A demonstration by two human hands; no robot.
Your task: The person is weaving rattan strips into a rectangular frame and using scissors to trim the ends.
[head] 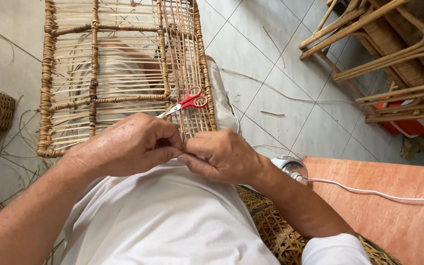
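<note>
In the head view, across the lap: steadying a rattan frame (94,98), its near edge lying just past both hands. Curling the left hand (128,145) nearly closed, thumb pressing against forefinger at the frame's near right corner. Pinching with the right hand (219,154) too, thumb and forefinger meeting tip to tip, touching the left. Gripping, probably, the ends of the thin cane strands (190,125) running up the right panel, though the knuckles are hiding the exact hold. Resting red-handled scissors (188,102) on those strands, just beyond the fingers. Judging the work: keeping the pinch close to the frame edge, pulling each strand evenly and straight along its neighbours, minding the scissors so they are not slipping through the gaps. Lying nearby: an orange table (393,216) with a white cord (369,192), a tiled floor (280,88).
</note>
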